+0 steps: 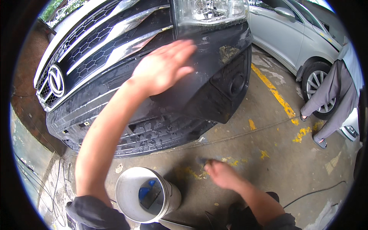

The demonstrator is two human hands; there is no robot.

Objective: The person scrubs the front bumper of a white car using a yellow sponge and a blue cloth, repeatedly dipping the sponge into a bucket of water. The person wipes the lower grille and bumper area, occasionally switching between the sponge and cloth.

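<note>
head: left hand [163,69] flat, bordering grille [90,50]; right hand [223,174], grip unclear, above roomy floor [235,141].

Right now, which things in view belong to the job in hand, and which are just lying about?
Likely part of the job:
left hand, open before the black bumper
right hand, curled, contents too blurred to tell
white bucket with blue things inside

Apparently just around:
silver car
dark cable
yellow line
another person, beside that car
</note>
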